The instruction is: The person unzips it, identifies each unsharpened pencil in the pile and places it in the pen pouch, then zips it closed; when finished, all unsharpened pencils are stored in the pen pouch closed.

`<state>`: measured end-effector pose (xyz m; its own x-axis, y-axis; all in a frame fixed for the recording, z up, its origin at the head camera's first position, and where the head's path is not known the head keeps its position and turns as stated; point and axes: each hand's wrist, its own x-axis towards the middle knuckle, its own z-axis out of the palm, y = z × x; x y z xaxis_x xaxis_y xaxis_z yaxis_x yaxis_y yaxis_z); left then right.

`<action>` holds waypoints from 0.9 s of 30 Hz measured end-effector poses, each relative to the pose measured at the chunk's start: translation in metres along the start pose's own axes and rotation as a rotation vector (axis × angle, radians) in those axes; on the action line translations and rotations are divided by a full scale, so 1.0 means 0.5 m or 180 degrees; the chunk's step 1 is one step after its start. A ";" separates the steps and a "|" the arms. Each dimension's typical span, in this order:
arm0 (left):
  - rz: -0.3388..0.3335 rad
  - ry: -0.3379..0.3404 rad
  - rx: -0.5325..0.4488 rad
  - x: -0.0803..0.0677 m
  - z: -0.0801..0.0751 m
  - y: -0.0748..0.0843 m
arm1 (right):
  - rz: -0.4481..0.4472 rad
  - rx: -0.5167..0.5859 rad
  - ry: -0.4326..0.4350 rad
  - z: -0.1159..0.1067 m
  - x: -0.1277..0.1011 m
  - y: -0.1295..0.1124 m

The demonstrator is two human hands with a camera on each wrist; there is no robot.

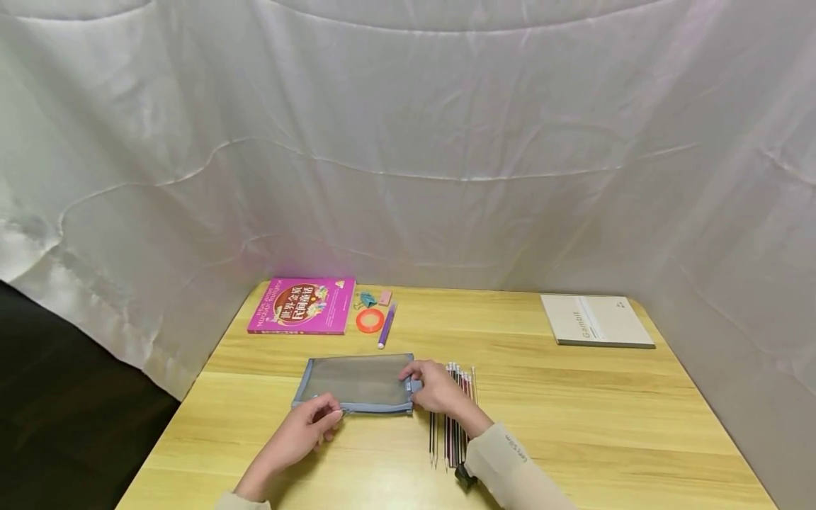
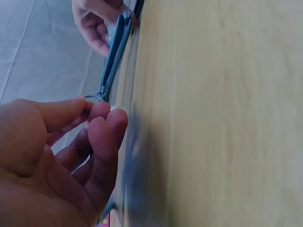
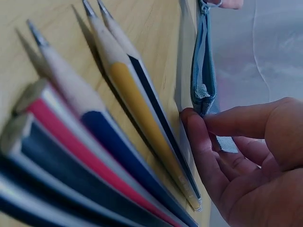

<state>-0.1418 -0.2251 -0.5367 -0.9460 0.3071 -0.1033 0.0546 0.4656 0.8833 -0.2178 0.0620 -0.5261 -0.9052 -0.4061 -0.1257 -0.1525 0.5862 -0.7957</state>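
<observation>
Pencils lie in a row by the table's near edge, just right of the mesh pouch. Right hand pinches the pouch's right end; left hand seems to pinch the zip pull. Unzipping looks underway; next, a steady pull along the zip.

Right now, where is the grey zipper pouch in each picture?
Head view: the pouch lies flat on the table, low and centre, between both hands.
Left wrist view: the pouch is seen edge-on, top left, above the left hand.
Right wrist view: the pouch is edge-on, top right, above the right hand.
Shared landmark: the pencils, right beside it.
</observation>
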 end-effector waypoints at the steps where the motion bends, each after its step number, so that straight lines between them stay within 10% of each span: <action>1: -0.0003 0.0009 0.0005 -0.002 -0.004 -0.002 | -0.0005 0.0016 -0.0008 -0.001 -0.001 0.001; 27: -0.0552 0.0592 -0.0137 -0.034 -0.103 -0.061 | -0.0018 -0.0218 0.0112 -0.022 -0.002 0.015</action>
<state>-0.1437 -0.2872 -0.5381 -0.9828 0.0659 -0.1727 -0.1234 0.4610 0.8788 -0.2226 0.0745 -0.5256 -0.9174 -0.3853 -0.0994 -0.1833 0.6310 -0.7538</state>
